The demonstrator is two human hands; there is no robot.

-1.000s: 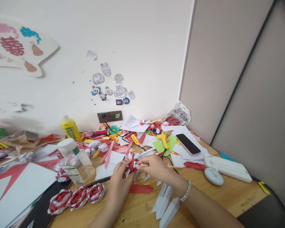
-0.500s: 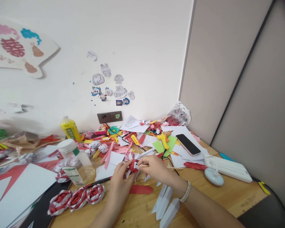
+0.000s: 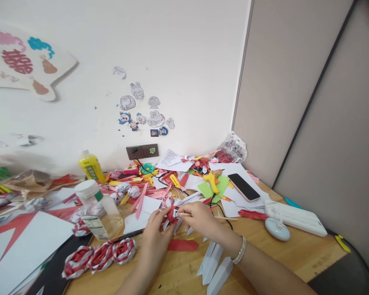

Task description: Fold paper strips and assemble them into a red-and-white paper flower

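My left hand point(image 3: 157, 230) is closed around a red-and-white folded paper flower point(image 3: 172, 214), fingers at its far side and thumb near its front. In my right hand point(image 3: 194, 217) a thin wooden stick point(image 3: 227, 218) is pinched, its near tip at the flower and its other end pointing right. Fingers partly hide the flower and the stick's tip. A red folded paper strip point(image 3: 183, 245) lies on the table just below the hands. Several white folded paper strips point(image 3: 213, 262) lie beneath my right forearm. Three rolled red-and-white paper flowers point(image 3: 101, 257) sit in a row to the left.
A clear plastic jar point(image 3: 95, 213) and a yellow bottle point(image 3: 91, 167) stand at left. Behind the hands are a yellow glue gun point(image 3: 213, 182) with a black cable and scattered paper scraps. A phone point(image 3: 244, 187) and a white power strip point(image 3: 298, 218) lie at right.
My right hand has shifted very slightly at the flower, and the stick's far end shows a little further right. My left hand stays almost still, holding the flower.
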